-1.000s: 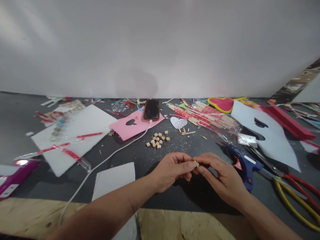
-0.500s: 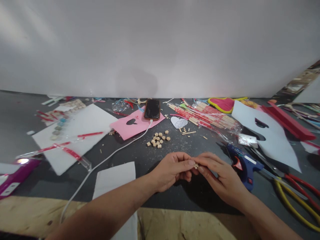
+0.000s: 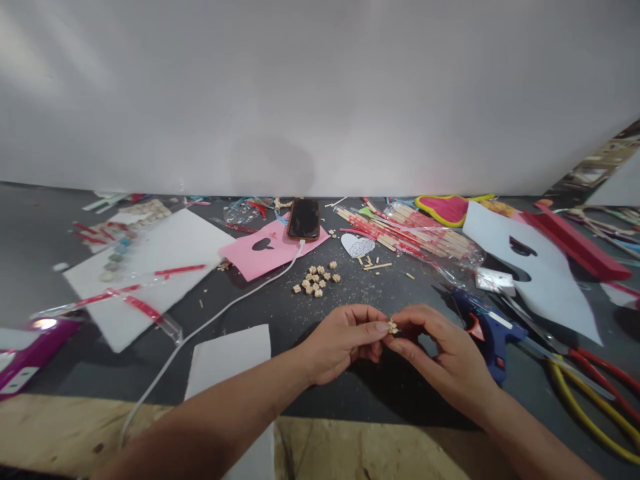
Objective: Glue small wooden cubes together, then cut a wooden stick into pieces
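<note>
The left hand [image 3: 345,343] comes from the lower left, its forearm lying slantwise above a white sheet [image 3: 227,353]; thumb and forefinger are closed on a small wooden flower [image 3: 393,327], the other fingers curled underneath. The flower is between the two hands, over the table. The right hand [image 3: 445,347] comes from the lower right, its back upward, with thumb and forefinger bent around the same flower; whether they press on it, I cannot tell.

Around them, from the left: a purple device [image 3: 37,360], a white cable [image 3: 220,310] leading to a phone [image 3: 303,219] on pink paper [image 3: 250,263], a pile of similar pieces [image 3: 315,280] beyond the left hand, and sticks in clear plastic [image 3: 415,233]. A blue glue gun [image 3: 487,327] lies just beside the right hand, then scissors [image 3: 585,383].

The table [image 3: 280,323] is dark grey, with pale wood [image 3: 320,450] along its front and a white wall [image 3: 320,100] behind.
</note>
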Motion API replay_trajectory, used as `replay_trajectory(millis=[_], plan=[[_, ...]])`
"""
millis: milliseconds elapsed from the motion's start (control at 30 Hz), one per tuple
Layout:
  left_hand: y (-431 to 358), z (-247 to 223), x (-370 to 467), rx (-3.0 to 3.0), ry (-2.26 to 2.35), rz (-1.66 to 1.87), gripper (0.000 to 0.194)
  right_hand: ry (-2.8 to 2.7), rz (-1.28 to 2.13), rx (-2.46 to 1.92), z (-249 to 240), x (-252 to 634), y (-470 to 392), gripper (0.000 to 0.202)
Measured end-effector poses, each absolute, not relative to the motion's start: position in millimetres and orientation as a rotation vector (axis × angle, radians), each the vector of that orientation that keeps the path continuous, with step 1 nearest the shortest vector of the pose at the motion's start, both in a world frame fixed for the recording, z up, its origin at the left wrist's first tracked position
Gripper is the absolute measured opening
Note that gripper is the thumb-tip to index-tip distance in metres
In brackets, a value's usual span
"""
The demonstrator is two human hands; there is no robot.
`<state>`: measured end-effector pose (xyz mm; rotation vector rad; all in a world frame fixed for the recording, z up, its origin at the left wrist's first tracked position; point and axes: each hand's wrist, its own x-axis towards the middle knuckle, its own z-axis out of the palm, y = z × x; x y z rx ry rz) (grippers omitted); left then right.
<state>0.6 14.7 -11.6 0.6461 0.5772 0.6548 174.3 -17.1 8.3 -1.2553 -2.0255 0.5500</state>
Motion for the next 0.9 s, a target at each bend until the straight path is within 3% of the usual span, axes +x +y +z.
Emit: replay_trajectory(millis=[167,433,900], plan=[[13.4,-13.9,-0.4,0.656,0.574,0.613,0.023,-2.029,0.54,-1.236,11.3,174.0,-16.3,0.007],[14.0,-16.0,0.0,0.685,0.545,0.639,0.024,-2.094,0.548,-1.153,10.2,177.6,-16.4,0.021],[14.8,-12.9,-1.6,0.697,0.626,0.666,0.024,-2.204,0.483,-1.131,13.6,181.1,-13.5,0.026]])
